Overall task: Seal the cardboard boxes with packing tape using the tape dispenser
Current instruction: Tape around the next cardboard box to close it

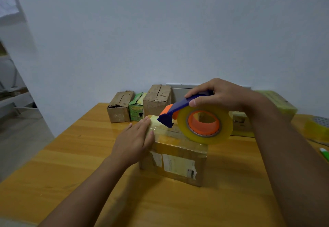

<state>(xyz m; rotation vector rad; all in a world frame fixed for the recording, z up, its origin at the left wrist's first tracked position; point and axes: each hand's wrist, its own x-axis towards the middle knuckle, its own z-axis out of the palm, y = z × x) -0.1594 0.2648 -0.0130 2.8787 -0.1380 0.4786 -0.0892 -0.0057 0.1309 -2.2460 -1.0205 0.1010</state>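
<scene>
— What do we have in front of us?

— A brown cardboard box with torn white labels on its near side (175, 157), glossy with clear tape across its top, standing on the yellow wooden bench (71, 164). On its top sits our blue and orange tape dispenser with a roll of clear yellowish tape (199, 120), its blue nose pointing toward the box's left edge.

— And our hands?

— Our right hand (219, 95) grips the dispenser's blue handle from above, fingers curled round it. Our left hand (135, 137) lies flat with straight fingers against the box's upper left edge, just beside the dispenser's nose.

— How many boxes do we count?

— Behind the labelled box we see three in a row by the wall: a small dented brown carton (119, 107), a green and yellow carton (136, 109), and a taller brown carton (157, 98). To the right of the labelled box, behind our right arm, one yellow-taped box (277, 102) shows, and further right one spare roll of tape (318, 128).
</scene>
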